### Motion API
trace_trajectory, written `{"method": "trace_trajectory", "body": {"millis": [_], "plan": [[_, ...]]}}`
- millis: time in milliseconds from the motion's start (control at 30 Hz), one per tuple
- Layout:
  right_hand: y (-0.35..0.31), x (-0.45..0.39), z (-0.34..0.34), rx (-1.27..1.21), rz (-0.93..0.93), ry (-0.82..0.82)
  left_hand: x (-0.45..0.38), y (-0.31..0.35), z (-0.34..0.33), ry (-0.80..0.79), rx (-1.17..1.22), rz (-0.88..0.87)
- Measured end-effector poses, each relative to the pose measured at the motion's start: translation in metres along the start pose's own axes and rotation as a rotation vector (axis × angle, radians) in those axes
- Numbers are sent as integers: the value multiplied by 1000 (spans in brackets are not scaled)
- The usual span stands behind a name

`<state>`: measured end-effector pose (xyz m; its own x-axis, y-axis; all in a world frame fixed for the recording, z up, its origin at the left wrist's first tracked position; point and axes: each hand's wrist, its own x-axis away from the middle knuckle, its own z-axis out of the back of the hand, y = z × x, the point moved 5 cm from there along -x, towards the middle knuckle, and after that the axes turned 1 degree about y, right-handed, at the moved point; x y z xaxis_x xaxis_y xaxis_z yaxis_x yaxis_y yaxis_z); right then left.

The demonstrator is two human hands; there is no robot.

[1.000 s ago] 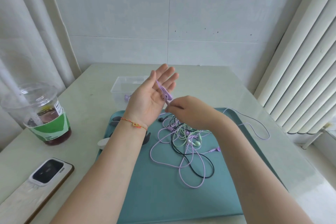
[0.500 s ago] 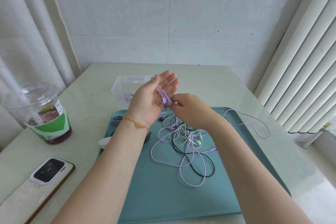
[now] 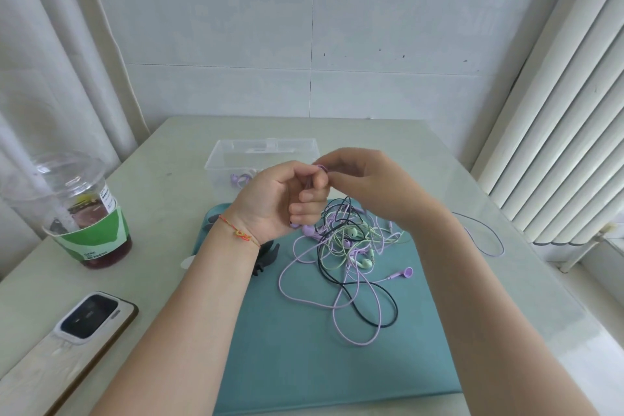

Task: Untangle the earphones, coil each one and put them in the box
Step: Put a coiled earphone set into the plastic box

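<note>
A tangle of purple, green and black earphones (image 3: 344,257) lies on the teal mat (image 3: 304,365). Above its far end, my left hand (image 3: 280,203) has its fingers curled round a purple earphone cable, with purple earbuds (image 3: 305,229) hanging just below the fist. My right hand (image 3: 364,179) pinches the same purple cable (image 3: 320,167) at the top of the left fist. Behind my hands stands the clear plastic box (image 3: 236,154), and a coiled purple earphone (image 3: 238,179) lies inside it. One purple cable loop (image 3: 486,240) trails off the mat to the right.
A plastic cup of dark drink (image 3: 87,213) stands at the left of the table. A phone (image 3: 87,317) lies near the front left edge. A black hair claw (image 3: 266,257) sits on the mat's left side. A radiator (image 3: 557,128) lines the right wall.
My left hand was open, palm up, with the purple earphone lying across it; its fingers have now curled round the cable. My right hand rose to the top of the fist.
</note>
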<state>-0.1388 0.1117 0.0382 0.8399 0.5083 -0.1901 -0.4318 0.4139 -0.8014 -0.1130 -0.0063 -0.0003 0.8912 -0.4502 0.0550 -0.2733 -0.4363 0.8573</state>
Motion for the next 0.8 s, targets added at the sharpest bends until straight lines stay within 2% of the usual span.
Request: {"method": "trace_trajectory", "body": {"millis": [133, 300, 533, 800], "plan": [[0, -1, -2, -131, 34, 80, 2, 4, 2, 49, -19, -45], [-4, 1, 2, -135, 51, 156, 2, 1, 3, 68, -29, -34], [-11, 3, 7, 282, 65, 105, 0, -7, 9, 93, -159, 67], [-15, 3, 3, 483, 63, 43, -5, -16, 12, 97, -294, 140]]}}
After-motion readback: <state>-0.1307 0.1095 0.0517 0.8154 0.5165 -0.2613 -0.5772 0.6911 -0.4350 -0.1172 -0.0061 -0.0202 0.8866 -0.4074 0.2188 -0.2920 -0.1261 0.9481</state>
